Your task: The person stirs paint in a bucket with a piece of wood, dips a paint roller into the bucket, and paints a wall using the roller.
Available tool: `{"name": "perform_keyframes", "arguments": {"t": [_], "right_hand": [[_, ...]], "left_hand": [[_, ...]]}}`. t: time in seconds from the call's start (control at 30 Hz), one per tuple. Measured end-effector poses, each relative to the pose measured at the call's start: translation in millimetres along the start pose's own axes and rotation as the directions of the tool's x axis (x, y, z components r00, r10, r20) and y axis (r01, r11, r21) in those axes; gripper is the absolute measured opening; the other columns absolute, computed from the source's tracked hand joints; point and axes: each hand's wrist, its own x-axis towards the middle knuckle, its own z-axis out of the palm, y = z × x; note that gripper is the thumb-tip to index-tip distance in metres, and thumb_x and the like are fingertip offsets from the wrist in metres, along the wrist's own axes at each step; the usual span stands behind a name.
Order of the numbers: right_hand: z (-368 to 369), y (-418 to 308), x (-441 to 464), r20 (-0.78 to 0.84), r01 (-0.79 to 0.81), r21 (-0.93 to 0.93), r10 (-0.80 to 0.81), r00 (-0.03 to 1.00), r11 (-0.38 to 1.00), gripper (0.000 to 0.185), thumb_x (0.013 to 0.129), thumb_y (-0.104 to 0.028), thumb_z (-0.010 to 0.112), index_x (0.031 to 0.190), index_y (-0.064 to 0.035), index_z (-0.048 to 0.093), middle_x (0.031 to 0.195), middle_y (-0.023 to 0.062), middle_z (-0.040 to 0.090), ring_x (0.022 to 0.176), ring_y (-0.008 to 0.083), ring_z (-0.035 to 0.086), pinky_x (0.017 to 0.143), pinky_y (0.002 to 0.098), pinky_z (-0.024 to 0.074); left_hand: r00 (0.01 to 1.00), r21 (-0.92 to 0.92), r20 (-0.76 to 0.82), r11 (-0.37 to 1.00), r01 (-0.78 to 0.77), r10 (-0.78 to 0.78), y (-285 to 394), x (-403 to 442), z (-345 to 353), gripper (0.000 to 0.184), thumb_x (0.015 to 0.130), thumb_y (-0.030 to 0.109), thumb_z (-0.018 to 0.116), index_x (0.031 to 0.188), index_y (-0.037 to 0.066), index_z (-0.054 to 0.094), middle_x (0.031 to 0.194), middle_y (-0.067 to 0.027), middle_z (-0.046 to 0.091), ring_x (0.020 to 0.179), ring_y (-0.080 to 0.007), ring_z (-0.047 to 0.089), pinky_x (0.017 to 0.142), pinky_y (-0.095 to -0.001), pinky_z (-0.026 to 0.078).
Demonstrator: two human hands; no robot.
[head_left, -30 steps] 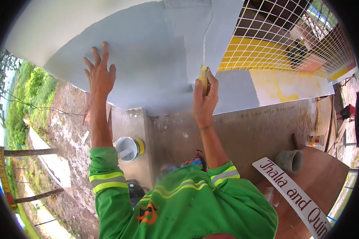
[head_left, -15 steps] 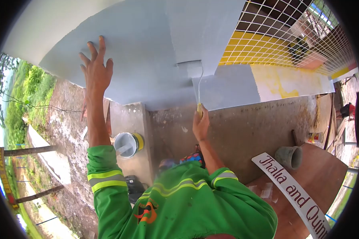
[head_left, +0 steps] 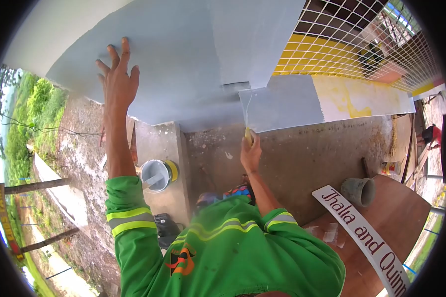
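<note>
My left hand (head_left: pixel 119 86) is open, its fingers spread against the grey-painted wall (head_left: pixel 173 64). My right hand (head_left: pixel 251 152) is closed around the yellow handle of a paint roller (head_left: pixel 249 106). The thin wire frame of the roller reaches up to its head, which lies on the wall near a corner edge; the head is blurred and hard to make out. Beside that corner, a grey patch borders a white and yellow stretch of ledge (head_left: pixel 352 101). Below my left hand stands a paint bucket (head_left: pixel 158 175) with grey paint and a flat pale tool in it.
White wire mesh (head_left: pixel 332 49) rises at upper right. A grey bucket (head_left: pixel 358 191) sits on a brown board (head_left: pixel 401 208), close to a white lettered sign (head_left: pixel 362 235). A dark bag (head_left: pixel 166 227) lies beside my left sleeve. Wooden poles (head_left: pixel 34 187) stick out at far left.
The roller head has moved a little down the wall towards me. My right hand keeps its hold, and my left hand stays spread on the wall. The view has shifted slightly.
</note>
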Motion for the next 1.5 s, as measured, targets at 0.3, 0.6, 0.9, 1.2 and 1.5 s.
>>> {"name": "perform_keyframes", "arguments": {"t": [0.3,0.6,0.9,1.2,1.5], "right_hand": [[-62,-138,85,-0.038,0.086,0.302,-0.079,0.996,0.95,0.035,0.098,-0.01,0.059,0.129,0.0024,0.051,0.1,0.0103,0.063,0.077,0.013,0.055,0.069,0.0285,0.0474],[-45,-59,80,-0.116,0.272,0.091,-0.261,0.958,0.958,0.036,0.099,-0.013,0.058,0.131,-0.0004,0.049,0.105,0.0135,0.066,0.085,0.0189,0.061,0.075,0.0328,0.0511],[-54,41,27,0.04,0.024,-0.056,-0.022,0.999,0.998,0.035,0.095,-0.008,0.058,0.128,0.0,0.051,0.121,0.0265,0.063,0.112,0.0457,0.06,0.095,0.0464,0.0489],[-63,51,32,0.08,0.001,-0.188,0.014,0.997,0.982,0.031,0.095,-0.013,0.059,0.124,-0.0044,0.056,0.108,0.0229,0.066,0.099,0.0423,0.065,0.084,0.0446,0.0512],[-166,22,-88,0.169,-0.061,-0.232,0.102,0.98,0.971,0.034,0.096,-0.009,0.058,0.128,0.0009,0.054,0.117,0.0221,0.064,0.104,0.039,0.065,0.091,0.0409,0.051]], "left_hand": [[1.0,0.032,-0.014,0.999,-0.019,0.02,3,1,0,0.071,0.096,0.024,0.056,0.158,0.033,0.024,0.162,-0.0216,0.024,0.141,-0.064,0.015,0.112,-0.0659,0.029],[1.0,0.07,-0.003,0.997,-0.027,0.027,2,0,-3,0.072,0.095,0.024,0.057,0.158,0.032,0.024,0.161,-0.0226,0.025,0.14,-0.0644,0.018,0.112,-0.065,0.03],[0.998,0.002,-0.044,0.999,-0.046,0.046,-5,3,8,0.071,0.096,0.028,0.059,0.157,0.038,0.025,0.164,-0.0174,0.022,0.143,-0.0619,0.012,0.109,-0.0729,0.027],[0.993,0.068,-0.086,0.995,-0.075,0.081,-18,9,17,0.069,0.096,0.033,0.058,0.156,0.041,0.026,0.163,-0.0157,0.024,0.141,-0.0624,0.015,0.108,-0.0725,0.03],[0.991,0.029,-0.092,0.995,-0.092,0.094,-19,7,18,0.068,0.097,0.038,0.058,0.156,0.042,0.026,0.163,-0.0159,0.025,0.141,-0.0614,0.014,0.111,-0.0707,0.028]]}}
